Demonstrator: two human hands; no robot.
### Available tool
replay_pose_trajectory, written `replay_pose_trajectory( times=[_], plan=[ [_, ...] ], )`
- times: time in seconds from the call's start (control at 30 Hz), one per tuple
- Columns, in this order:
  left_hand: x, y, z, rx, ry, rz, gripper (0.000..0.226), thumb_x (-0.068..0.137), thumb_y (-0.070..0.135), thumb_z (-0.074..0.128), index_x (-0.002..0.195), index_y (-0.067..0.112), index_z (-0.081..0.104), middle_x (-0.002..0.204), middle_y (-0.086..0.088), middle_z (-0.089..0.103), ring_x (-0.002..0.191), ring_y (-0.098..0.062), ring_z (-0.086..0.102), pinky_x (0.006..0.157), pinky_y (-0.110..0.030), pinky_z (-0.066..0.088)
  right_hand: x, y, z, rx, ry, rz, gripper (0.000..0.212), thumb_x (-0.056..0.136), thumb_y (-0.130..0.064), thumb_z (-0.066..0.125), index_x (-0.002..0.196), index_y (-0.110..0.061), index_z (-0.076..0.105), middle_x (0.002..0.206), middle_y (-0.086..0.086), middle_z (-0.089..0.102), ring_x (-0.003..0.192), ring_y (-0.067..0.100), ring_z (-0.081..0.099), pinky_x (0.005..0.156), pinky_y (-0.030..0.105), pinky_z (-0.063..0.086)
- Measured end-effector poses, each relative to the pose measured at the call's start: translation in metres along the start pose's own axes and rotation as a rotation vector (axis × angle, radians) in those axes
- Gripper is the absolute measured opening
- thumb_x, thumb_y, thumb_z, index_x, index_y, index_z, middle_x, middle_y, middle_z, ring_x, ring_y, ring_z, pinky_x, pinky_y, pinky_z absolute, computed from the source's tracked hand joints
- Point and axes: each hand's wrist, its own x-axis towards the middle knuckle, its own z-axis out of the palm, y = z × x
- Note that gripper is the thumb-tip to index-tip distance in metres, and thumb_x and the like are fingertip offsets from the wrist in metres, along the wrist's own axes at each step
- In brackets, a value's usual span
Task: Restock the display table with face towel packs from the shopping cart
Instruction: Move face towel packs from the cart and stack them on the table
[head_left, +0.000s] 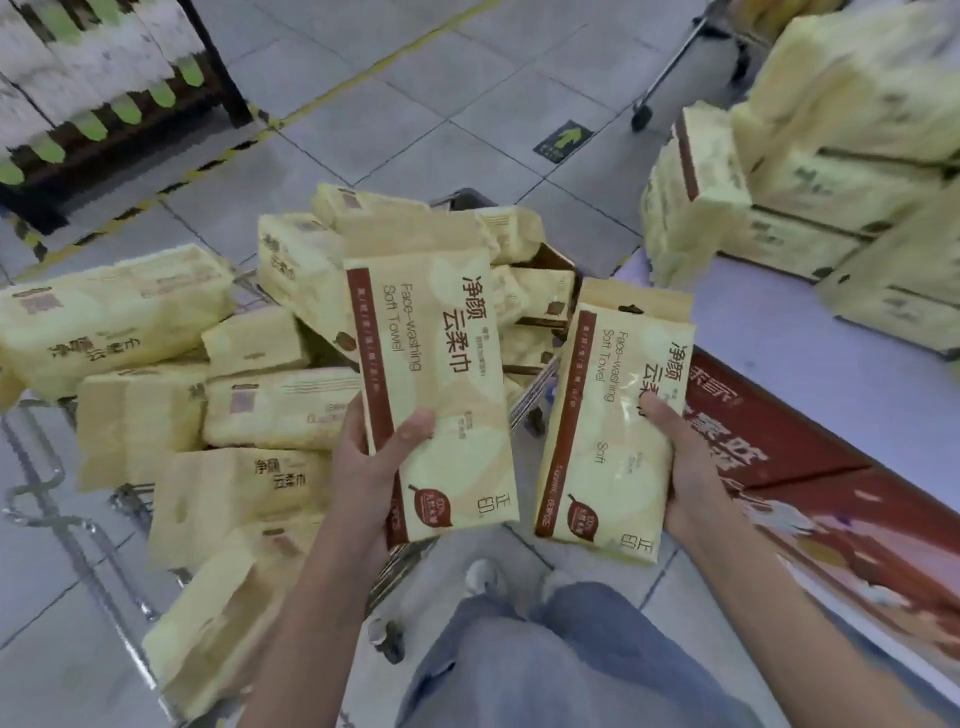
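Your blue-jeaned legs (545, 665) fill the bottom centre; just above, your left hand (374, 457) grips one cream-and-brown plastic face towel pack (436, 374) by its lower end, thumb across the front, & your right hand (685, 462) holds a second identical pack (618, 415) the same way. Neither is down yet: the left one is over the wire shopping cart (47, 499) at left-centre, the right one between cart & pale lavender display table (769, 332). Swing both right & set them square beside the stacked packs (831, 171) at upper right, labels matching, w/o crushing the soft wrap.
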Motion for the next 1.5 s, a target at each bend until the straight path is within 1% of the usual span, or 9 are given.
replay_pose_trajectory(
  times=[0.1,0.3,0.53,0.67,0.77,0.87,1.13,1.33,1.5],
  plan=[
    [-0.004,-0.01,0.026,0.035,-0.12,-0.045,0.059,0.064,0.019,0.071,0.121,0.017,0.055,0.105,-0.005,0.071,0.077,-0.017,0.072,0.056,-0.031,0.057,-0.018,0.002,-0.035,0.063,0.082,-0.041,0.066,0.063,-0.029,0.076,0.125,-0.014,0.057,0.11,0.01,0.07,0.097,0.031,0.067,0.077,0.044,0.055],
    [-0.021,-0.04,0.085,0.209,-0.37,-0.141,0.065,0.059,0.026,0.082,0.119,0.019,0.057,0.105,-0.005,0.073,0.088,-0.025,0.072,0.065,-0.038,0.058,-0.064,0.014,-0.112,0.223,0.291,-0.118,0.065,0.065,-0.031,0.072,0.126,-0.014,0.056,0.113,0.011,0.069,0.101,0.034,0.066,0.084,0.05,0.053],
    [-0.084,-0.099,0.162,0.402,-0.617,-0.253,0.059,0.06,0.028,0.074,0.116,0.023,0.058,0.105,-0.004,0.073,0.089,-0.025,0.072,0.072,-0.043,0.057,-0.142,0.049,-0.218,0.431,0.527,-0.152,0.064,0.061,-0.036,0.069,0.12,-0.014,0.058,0.106,0.012,0.071,0.095,0.033,0.068,0.079,0.048,0.054],
    [-0.126,-0.137,0.202,0.506,-0.736,-0.288,0.051,0.06,0.028,0.072,0.109,0.025,0.059,0.1,-0.003,0.074,0.084,-0.023,0.072,0.066,-0.04,0.058,-0.189,0.078,-0.275,0.559,0.675,-0.196,0.066,0.062,-0.036,0.071,0.122,-0.012,0.056,0.109,0.014,0.07,0.099,0.036,0.066,0.088,0.055,0.051],
    [-0.16,-0.168,0.228,0.559,-0.819,-0.322,0.057,0.06,0.03,0.074,0.115,0.027,0.058,0.105,-0.002,0.073,0.091,-0.027,0.071,0.078,-0.048,0.056,-0.223,0.099,-0.311,0.65,0.739,-0.241,0.053,0.065,-0.033,0.068,0.113,-0.013,0.062,0.105,0.014,0.071,0.097,0.035,0.067,0.085,0.052,0.052],
    [-0.191,-0.198,0.254,0.598,-0.905,-0.357,0.064,0.062,0.03,0.073,0.123,0.023,0.056,0.109,-0.001,0.072,0.092,-0.025,0.071,0.077,-0.047,0.057,-0.254,0.121,-0.341,0.729,0.832,-0.26,0.058,0.065,-0.033,0.069,0.117,-0.011,0.06,0.106,0.015,0.071,0.099,0.037,0.066,0.089,0.056,0.05],
    [-0.248,-0.253,0.307,0.72,-1.047,-0.449,0.062,0.065,0.027,0.072,0.124,0.023,0.056,0.105,0.0,0.073,0.086,-0.022,0.072,0.067,-0.041,0.06,-0.308,0.159,-0.401,0.942,1.019,-0.343,0.042,0.07,-0.032,0.065,0.108,-0.014,0.064,0.108,0.016,0.07,0.101,0.038,0.064,0.092,0.056,0.048],
    [-0.271,-0.293,0.352,0.831,-1.091,-0.485,0.054,0.067,0.027,0.071,0.119,0.025,0.057,0.102,0.0,0.074,0.081,-0.024,0.073,0.072,-0.049,0.059,-0.317,0.145,-0.466,0.997,1.077,-0.404,0.025,0.084,-0.028,0.059,0.105,-0.016,0.065,0.099,0.009,0.073,0.087,0.028,0.069,0.08,0.044,0.054],
    [-0.29,-0.33,0.417,0.858,-1.104,-0.518,0.065,0.063,0.027,0.071,0.126,0.024,0.054,0.105,-0.003,0.073,0.082,-0.027,0.073,0.068,-0.048,0.059,-0.318,0.114,-0.533,1.045,1.123,-0.411,0.031,0.084,-0.029,0.06,0.111,-0.016,0.064,0.105,0.011,0.072,0.095,0.032,0.067,0.083,0.045,0.053]
  ],
)
